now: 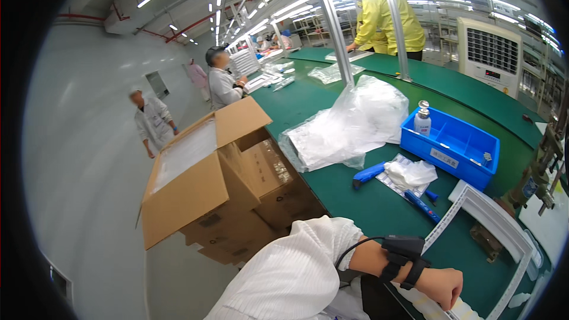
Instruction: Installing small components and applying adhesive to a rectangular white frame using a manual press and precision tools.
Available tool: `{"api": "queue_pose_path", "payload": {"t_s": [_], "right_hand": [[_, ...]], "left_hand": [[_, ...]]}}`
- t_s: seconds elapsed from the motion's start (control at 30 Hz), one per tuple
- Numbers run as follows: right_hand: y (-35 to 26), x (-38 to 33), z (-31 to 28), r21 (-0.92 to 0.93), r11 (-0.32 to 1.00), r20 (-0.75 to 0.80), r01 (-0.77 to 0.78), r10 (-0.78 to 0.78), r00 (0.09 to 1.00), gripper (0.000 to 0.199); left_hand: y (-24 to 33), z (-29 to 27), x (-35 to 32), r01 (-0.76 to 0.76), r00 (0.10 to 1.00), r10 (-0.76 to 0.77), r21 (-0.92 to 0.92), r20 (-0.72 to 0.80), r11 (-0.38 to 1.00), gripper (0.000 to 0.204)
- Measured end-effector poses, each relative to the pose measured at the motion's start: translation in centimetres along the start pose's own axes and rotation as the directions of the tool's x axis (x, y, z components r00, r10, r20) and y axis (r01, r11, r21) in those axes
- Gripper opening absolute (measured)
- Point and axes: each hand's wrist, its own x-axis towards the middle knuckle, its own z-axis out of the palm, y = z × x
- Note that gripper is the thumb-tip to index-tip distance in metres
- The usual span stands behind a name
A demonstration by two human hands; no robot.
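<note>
My left hand (441,287) is at the lower right, its fingers curled into a fist. It is over a pale sheet-like thing (418,302) at the lower edge; what the fingers hold, if anything, is hidden. A black device is strapped round the wrist, with a cable running into my white sleeve. A white rectangular plastic frame (514,287) stands on the green table beside the hand. Beyond the wrist lie a blue marker-like tool (422,206) and a blue-handled tool (368,175), with a crumpled white cloth (410,173). My right hand is out of view.
A blue divided bin (453,163) holds a dispenser bottle (422,120). Clear plastic bags (355,121) lie on the table. Open cardboard boxes (189,210) stand at its left side. A metal press (536,172) is at the right. Several people work or stand farther off.
</note>
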Motion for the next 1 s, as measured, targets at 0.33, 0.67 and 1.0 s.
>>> {"api": "queue_pose_path", "payload": {"t_s": [0.33,0.67,1.0], "right_hand": [[-14.8,3.7,3.9,-0.221,0.955,0.583,0.200,-0.036,0.812,0.021],[-17.3,4.5,7.7,-0.166,0.975,0.609,0.149,-0.018,0.793,0.026],[-17.5,4.9,5.9,-0.150,0.985,0.578,0.089,0.014,0.816,0.039]], "left_hand": [[3.9,3.7,-6.1,-0.396,0.904,0.408,0.106,-0.126,0.912,0.017],[4.3,3.0,-7.2,-0.243,0.964,0.255,0.154,-0.068,0.958,0.013],[8.6,1.2,-5.7,0.075,0.990,-0.072,-0.018,0.123,0.997,0.012]]}}
